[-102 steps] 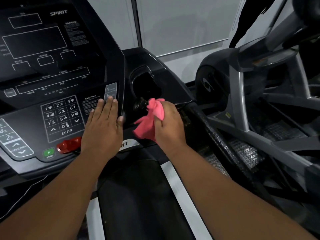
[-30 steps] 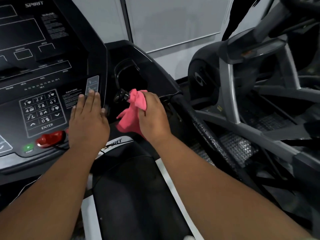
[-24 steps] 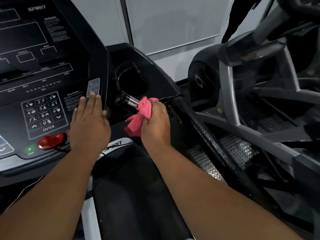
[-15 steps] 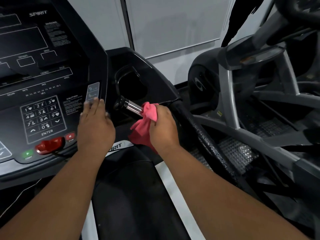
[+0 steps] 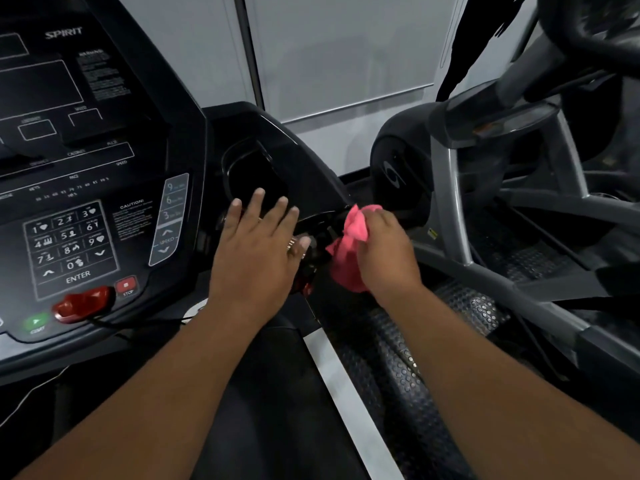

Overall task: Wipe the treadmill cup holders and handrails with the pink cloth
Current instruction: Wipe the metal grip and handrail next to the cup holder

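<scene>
My right hand (image 5: 384, 249) grips the bunched pink cloth (image 5: 348, 259) at the near end of the treadmill's right handrail (image 5: 398, 355), a black textured bar that runs down toward me. My left hand (image 5: 258, 251) lies flat with spread, straight fingers over the short pulse grip and the front rim of the right cup holder (image 5: 254, 173), a dark oval recess beside the console. The pulse grip is almost wholly hidden under my left hand. The two hands sit close together, a small gap between them.
The treadmill console (image 5: 79, 216) with keypad, red safety key (image 5: 83, 303) and stop button fills the left. A grey elliptical machine (image 5: 485, 188) stands close on the right. The black belt and its white side strip (image 5: 343, 393) lie below my arms.
My left hand left the console's speed buttons and moved right onto the grip by the cup holder. My right hand slid the cloth right, off the metal grip to the handrail's end.
</scene>
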The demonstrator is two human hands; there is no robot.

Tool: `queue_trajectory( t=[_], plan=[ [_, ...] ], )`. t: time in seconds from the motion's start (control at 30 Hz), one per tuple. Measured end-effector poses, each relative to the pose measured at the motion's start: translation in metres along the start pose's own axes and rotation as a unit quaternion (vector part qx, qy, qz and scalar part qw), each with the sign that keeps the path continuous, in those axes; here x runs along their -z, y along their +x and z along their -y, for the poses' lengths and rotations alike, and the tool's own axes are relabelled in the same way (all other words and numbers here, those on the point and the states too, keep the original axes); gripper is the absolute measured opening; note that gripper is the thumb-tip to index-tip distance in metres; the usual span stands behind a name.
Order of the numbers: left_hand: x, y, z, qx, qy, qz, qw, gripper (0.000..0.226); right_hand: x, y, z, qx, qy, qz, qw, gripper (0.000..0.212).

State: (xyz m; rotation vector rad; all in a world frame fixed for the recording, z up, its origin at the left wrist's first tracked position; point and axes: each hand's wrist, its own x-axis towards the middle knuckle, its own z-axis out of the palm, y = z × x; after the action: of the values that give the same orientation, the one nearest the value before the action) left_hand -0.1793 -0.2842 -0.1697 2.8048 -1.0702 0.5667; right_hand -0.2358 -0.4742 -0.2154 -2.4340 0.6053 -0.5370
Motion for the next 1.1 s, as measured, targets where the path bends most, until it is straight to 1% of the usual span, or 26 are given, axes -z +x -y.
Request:
queue_trajectory(
  t=[0.07,0.13,0.2,0.27,0.37,0.43,0.53,0.63,0.7,0.8,0.83,0.9,0.97,1.03,1.1],
  plan=[
    [-0.006,-0.002,0.003,-0.009,0.037,0.003,0.999,0.052,-0.01,0.001,-0.003,0.025,-0.084,0.041,0.995,0.049],
    [-0.009,-0.002,0.005,-0.013,0.051,0.001,0.999,0.051,-0.017,0.004,-0.002,0.035,-0.154,0.08,0.984,0.058],
    [-0.009,-0.002,0.006,-0.015,0.056,-0.001,0.998,0.051,-0.022,0.005,0.001,0.033,-0.197,0.104,0.974,0.067],
    [-0.01,-0.002,0.006,-0.015,0.058,-0.004,0.998,0.051,-0.023,0.005,0.003,0.029,-0.216,0.112,0.97,0.074],
    [-0.011,-0.001,0.007,-0.011,0.055,-0.006,0.998,0.052,-0.019,0.005,0.007,-0.019,-0.201,0.12,0.972,0.071],
    [-0.011,-0.001,0.006,-0.008,0.047,-0.011,0.999,0.052,-0.02,-0.003,0.004,-0.033,-0.197,0.103,0.974,0.068],
    [-0.012,0.0,0.007,-0.008,0.045,-0.017,0.999,0.051,-0.028,-0.027,-0.004,0.01,-0.247,0.063,0.967,0.072],
    [-0.013,-0.001,0.007,-0.008,0.045,-0.019,0.999,0.051,-0.035,-0.032,-0.008,0.061,-0.298,0.071,0.95,0.064],
    [-0.013,0.0,0.006,-0.004,0.044,-0.021,0.999,0.051,-0.035,-0.023,-0.002,0.078,-0.308,0.087,0.944,0.067],
    [-0.014,0.0,0.005,0.0,0.044,-0.019,0.999,0.052,-0.035,-0.008,0.008,0.079,-0.315,0.113,0.939,0.086],
    [-0.014,-0.001,0.006,0.001,0.044,-0.019,0.999,0.052,-0.035,-0.004,0.01,0.073,-0.313,0.116,0.94,0.089],
    [-0.014,-0.001,0.007,-0.001,0.044,-0.019,0.999,0.052,-0.033,-0.001,0.008,0.03,-0.271,0.118,0.955,0.088],
    [-0.015,-0.001,0.007,0.001,0.045,-0.022,0.999,0.052,-0.026,-0.002,0.005,-0.027,-0.205,0.103,0.973,0.081],
    [-0.014,-0.001,0.005,0.006,0.041,-0.021,0.999,0.052,-0.017,-0.007,0.002,-0.058,-0.18,0.095,0.977,0.068],
    [-0.014,-0.001,0.003,0.01,0.04,-0.019,0.999,0.052,-0.01,-0.021,0.001,-0.071,-0.178,0.083,0.978,0.066]
  ],
)
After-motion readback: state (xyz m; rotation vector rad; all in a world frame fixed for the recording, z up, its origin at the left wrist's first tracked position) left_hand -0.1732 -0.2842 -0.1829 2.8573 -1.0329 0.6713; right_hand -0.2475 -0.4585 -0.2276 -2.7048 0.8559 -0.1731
